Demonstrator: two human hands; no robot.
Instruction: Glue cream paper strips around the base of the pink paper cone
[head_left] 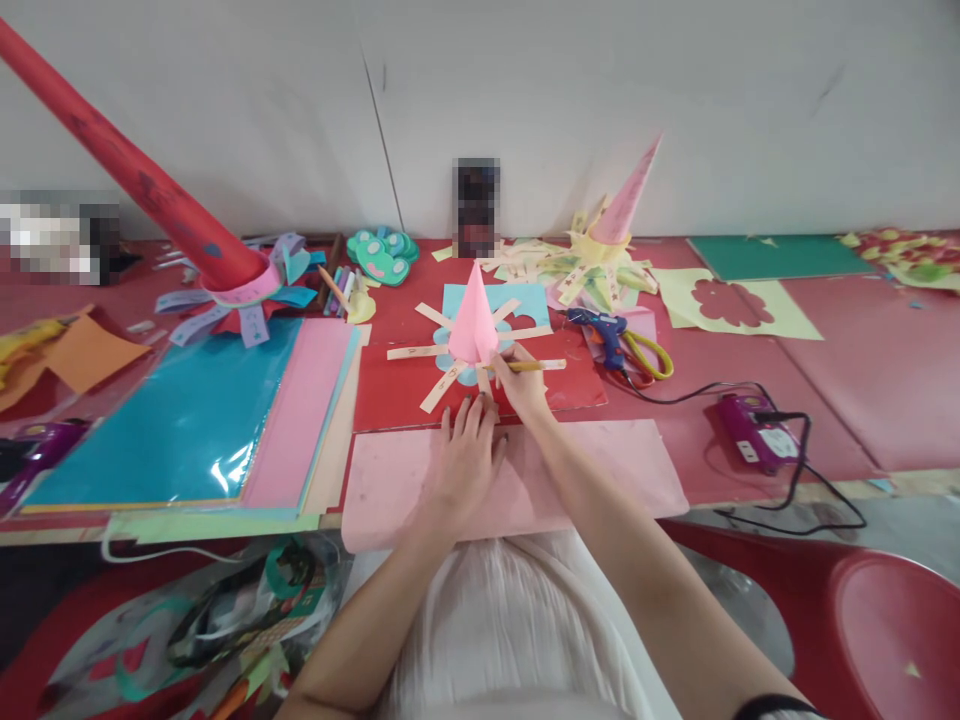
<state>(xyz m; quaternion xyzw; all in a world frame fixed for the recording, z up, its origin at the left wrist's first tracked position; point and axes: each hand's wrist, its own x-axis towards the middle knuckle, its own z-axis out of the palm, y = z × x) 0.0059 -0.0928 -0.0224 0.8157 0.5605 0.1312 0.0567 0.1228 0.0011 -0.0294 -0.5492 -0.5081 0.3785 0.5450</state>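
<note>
A small pink paper cone (473, 320) stands upright on a light blue flower shape with cream paper strips (414, 351) fanning out, all on a red sheet (390, 395). My right hand (519, 385) is closed on a yellow pencil (537, 365) just right of the cone's base. My left hand (466, 455) lies flat with fingers spread on a pink sheet (622, 460) in front, its fingertips touching the red sheet's near edge.
A stack of blue and pink paper sheets (195, 420) lies at left, behind it a long red cone (127, 165) with paper petals. A blue glue gun (604, 330), yellow scissors (651, 355), a purple device (746, 430) with black cable and another pink cone (626, 205) sit right.
</note>
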